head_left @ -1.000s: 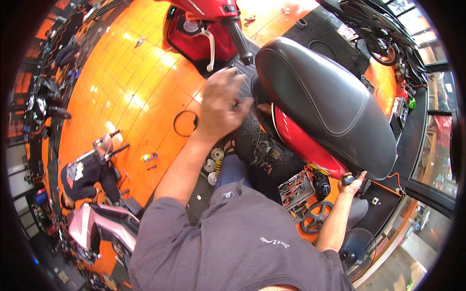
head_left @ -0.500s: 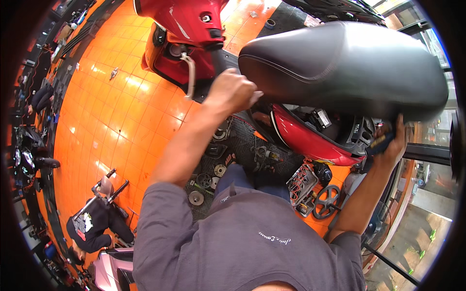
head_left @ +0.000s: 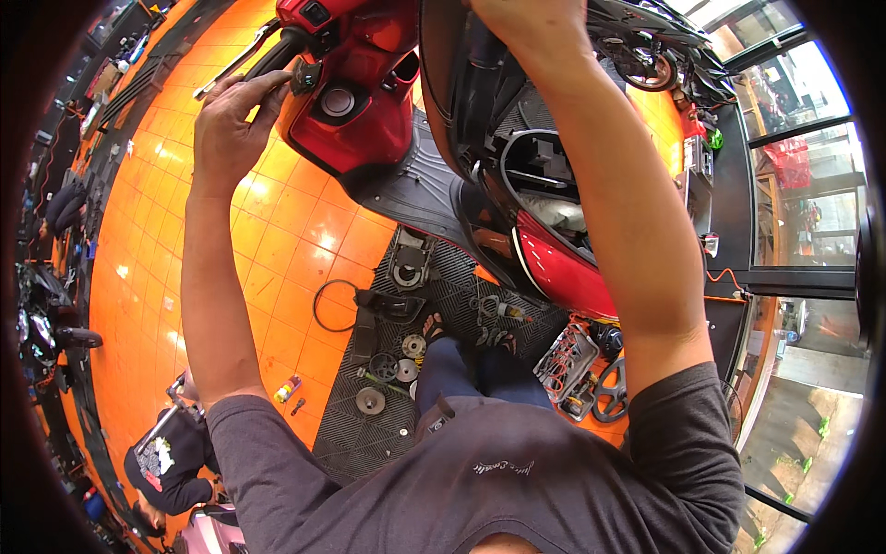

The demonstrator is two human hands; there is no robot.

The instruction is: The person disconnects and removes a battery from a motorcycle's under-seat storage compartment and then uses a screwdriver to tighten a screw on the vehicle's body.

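My left hand [head_left: 235, 125] is raised beside the scooter's handlebar grip [head_left: 277, 54]. Its thumb and forefinger are pinched together, with a small black part [head_left: 306, 77] at their tips; its kind is unclear. My right arm reaches across the red scooter [head_left: 563, 268], and my right hand [head_left: 535, 28] is up at the raised black seat [head_left: 448, 102]. The top edge cuts off that hand's fingers. Below the seat, the black storage compartment [head_left: 540, 157] stands uncovered, with something whitish inside. A round knob [head_left: 338, 101] shows on the red front panel.
Loose round metal parts [head_left: 370, 401], a black belt [head_left: 334, 306] and other pieces lie around my feet on a dark mat. A tool tray [head_left: 565, 360] and a wheel [head_left: 611, 390] are to the right. Another person [head_left: 171, 466] works at the lower left.
The seat has swung from lying flat to raised, uncovering the compartment. My left hand has moved left, and my right hand has risen from the seat's rear to the top edge. The handlebar has turned.
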